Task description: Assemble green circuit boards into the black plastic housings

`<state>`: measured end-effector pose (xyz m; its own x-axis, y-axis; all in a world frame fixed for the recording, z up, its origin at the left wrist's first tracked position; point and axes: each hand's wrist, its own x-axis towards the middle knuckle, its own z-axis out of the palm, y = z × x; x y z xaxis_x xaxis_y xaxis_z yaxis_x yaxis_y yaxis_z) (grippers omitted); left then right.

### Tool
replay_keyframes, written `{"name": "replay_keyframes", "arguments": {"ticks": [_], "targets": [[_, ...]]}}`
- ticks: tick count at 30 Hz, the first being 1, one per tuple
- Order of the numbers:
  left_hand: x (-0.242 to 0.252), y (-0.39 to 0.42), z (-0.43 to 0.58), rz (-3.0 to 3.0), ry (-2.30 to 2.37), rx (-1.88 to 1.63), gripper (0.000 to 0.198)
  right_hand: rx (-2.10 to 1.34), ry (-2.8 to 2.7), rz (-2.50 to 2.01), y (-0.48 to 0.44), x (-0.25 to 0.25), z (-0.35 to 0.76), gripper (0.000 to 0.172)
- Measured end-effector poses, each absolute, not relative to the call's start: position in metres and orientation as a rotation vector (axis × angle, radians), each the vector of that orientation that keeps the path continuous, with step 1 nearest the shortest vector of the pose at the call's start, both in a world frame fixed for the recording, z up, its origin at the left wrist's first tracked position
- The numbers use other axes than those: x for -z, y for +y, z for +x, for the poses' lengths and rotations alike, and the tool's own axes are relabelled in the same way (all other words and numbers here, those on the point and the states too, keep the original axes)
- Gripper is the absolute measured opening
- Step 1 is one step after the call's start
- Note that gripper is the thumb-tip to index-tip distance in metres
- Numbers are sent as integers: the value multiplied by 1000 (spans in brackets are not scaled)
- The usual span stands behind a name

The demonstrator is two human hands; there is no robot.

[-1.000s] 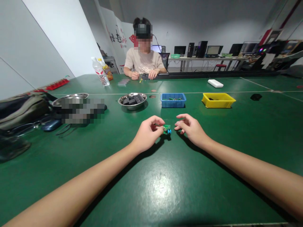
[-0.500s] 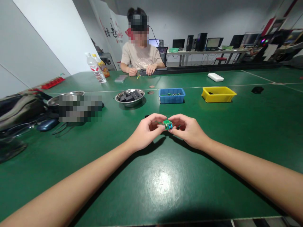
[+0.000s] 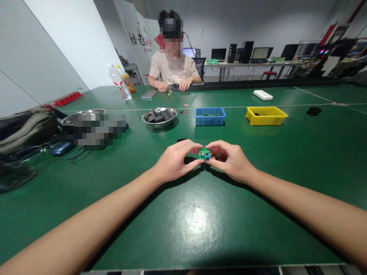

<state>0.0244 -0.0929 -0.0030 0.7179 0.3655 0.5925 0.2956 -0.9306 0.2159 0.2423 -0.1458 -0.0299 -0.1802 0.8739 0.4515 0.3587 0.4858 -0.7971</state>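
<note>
Between my two hands is a small green circuit board (image 3: 204, 153) with a blue component on its right side. My left hand (image 3: 179, 158) pinches its left edge between thumb and fingers. From the other side my right hand (image 3: 231, 158) grips the right edge the same way. The board is held above the green table (image 3: 195, 214). A small black piece (image 3: 181, 140) lies on the table just behind my left hand, partly hidden by it.
Beyond my hands stand a metal bowl (image 3: 159, 124) of black casings, a blue bin (image 3: 210, 120) with small parts and a yellow bin (image 3: 266, 118). Bags and glasses lie at left. Across the table a person (image 3: 175, 70) handles a dark object. Bottles (image 3: 120, 84) stand far left.
The board has turned slightly between my fingers and faces me more squarely. My fingers have shifted a little along its edges. The whole view has moved slightly.
</note>
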Motion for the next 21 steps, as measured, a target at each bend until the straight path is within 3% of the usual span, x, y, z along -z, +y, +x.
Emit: {"name": "replay_keyframes", "arguments": {"ticks": [8, 21], "targets": [[4, -90, 23, 2799, 566, -1050, 26, -676, -1733, -1045, -146, 28, 243, 36], [4, -92, 23, 2774, 593, -1026, 25, -576, -1816, -1069, -146, 27, 243, 29]]}}
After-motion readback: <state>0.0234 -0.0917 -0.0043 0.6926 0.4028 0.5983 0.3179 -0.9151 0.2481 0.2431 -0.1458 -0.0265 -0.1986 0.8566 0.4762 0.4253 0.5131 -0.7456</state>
